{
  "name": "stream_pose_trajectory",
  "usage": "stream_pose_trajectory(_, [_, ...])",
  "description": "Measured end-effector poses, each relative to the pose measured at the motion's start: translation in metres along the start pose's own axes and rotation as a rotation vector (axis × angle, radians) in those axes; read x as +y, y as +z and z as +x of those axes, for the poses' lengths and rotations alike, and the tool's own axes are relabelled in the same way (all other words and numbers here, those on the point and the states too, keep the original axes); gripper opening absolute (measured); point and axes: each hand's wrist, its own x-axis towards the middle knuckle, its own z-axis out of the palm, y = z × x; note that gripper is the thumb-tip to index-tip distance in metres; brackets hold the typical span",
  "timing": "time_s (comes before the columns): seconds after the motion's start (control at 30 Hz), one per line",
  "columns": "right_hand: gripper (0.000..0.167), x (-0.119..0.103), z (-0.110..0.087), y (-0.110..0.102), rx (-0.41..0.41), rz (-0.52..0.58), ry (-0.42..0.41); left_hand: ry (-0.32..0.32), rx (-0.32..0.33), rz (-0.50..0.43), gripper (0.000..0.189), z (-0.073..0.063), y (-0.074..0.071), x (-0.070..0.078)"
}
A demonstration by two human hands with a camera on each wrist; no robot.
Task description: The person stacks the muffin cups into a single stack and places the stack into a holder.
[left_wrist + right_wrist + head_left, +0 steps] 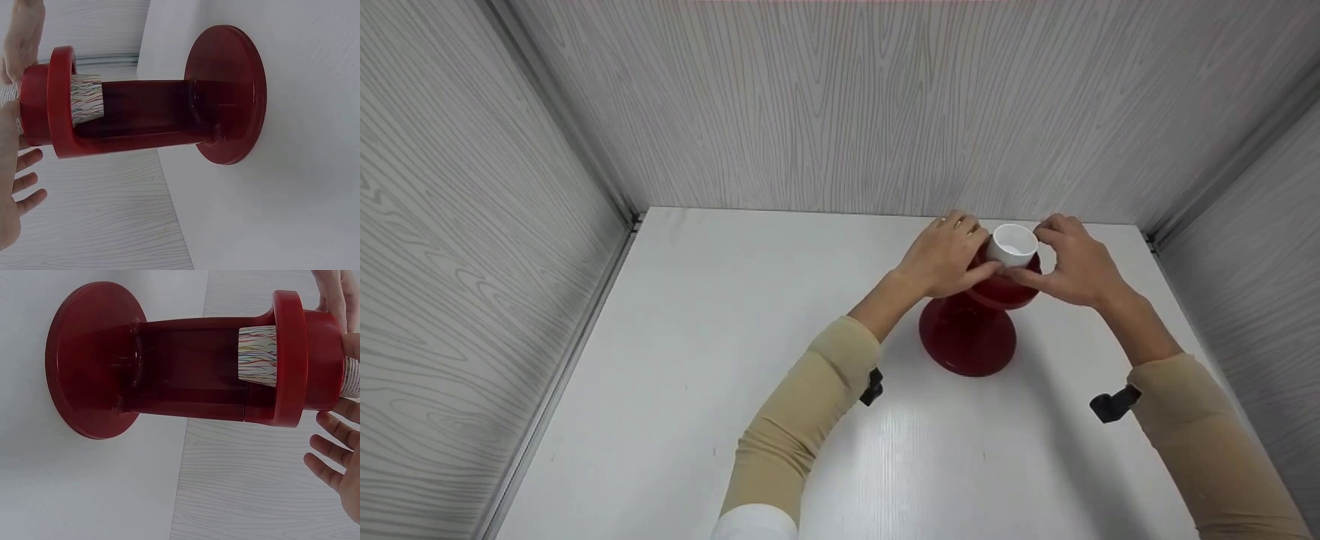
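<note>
A glossy red cup dispenser (pixel 969 341) stands upright on the white table, with a round base and an upright column. A stack of white paper cups (pixel 1015 244) pokes out of its top; the lowest cup (pixel 87 98), printed with colored wavy lines, shows below the red ring (pixel 289 360). My left hand (pixel 949 255) holds the stack's left side at the rim with thumb and forefinger, other fingers spread beside the red collar (pixel 36 104). From the right, my right hand (pixel 1076 262) holds the stack likewise, its thumb tip close to the left thumb.
The white tabletop (pixel 697 337) spreads to the left and front of the dispenser. Grey wood-grain panels rise behind (pixel 825 105), at the left (pixel 457 262) and at the right (pixel 1260 247). Small black camera mounts (pixel 1114 405) sit at both wrists.
</note>
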Motion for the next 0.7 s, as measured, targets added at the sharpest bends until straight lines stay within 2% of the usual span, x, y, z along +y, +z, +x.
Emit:
stream_pose_trajectory(0.33, [0.060,-0.0018,-0.0011,-0.0036,-0.023,0.005,0.040,0.003,0.013,-0.016,0.056,0.0005,0.0007,-0.0001])
stream_pose_trajectory(0.7, [0.056,-0.0027,-0.0002,-0.0054,-0.021,0.046,0.037,0.012,0.029,-0.053,0.056,-0.0010,-0.0002,-0.0023])
